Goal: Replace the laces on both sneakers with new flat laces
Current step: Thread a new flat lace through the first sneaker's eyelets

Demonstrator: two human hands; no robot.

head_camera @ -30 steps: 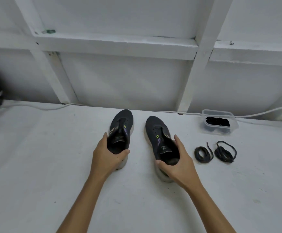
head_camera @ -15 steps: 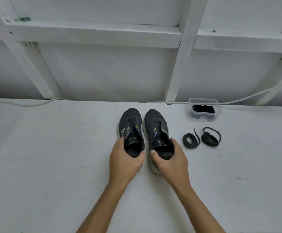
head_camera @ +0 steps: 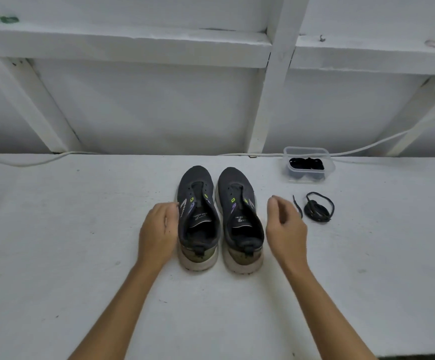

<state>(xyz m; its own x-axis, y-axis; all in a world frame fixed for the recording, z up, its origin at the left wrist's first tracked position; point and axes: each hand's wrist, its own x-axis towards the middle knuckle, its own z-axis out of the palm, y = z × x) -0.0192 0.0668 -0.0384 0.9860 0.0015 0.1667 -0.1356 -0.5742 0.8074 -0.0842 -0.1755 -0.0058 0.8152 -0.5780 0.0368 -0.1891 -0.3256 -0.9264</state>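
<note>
Two dark grey sneakers with pale soles stand side by side on the white table, heels toward me, with no laces in their eyelets: the left sneaker [head_camera: 198, 214] and the right sneaker [head_camera: 241, 216]. My left hand [head_camera: 158, 231] hovers just left of the left sneaker, fingers relaxed, holding nothing. My right hand [head_camera: 285, 227] is right of the right sneaker, fingers loosely curled, empty. A coiled black lace [head_camera: 317, 207] lies to the right; a second lace's end [head_camera: 298, 206] shows past my right hand, the rest hidden.
A clear plastic container [head_camera: 307, 152] with black laces inside stands at the back right. A white cable [head_camera: 42, 159] runs along the table's back edge under the white wooden frame [head_camera: 276, 81]. The table's front edge [head_camera: 418, 355] shows at bottom right.
Both hands have let go of the sneakers' heels and moved apart to the sides. The sneakers now stand close together and parallel.
</note>
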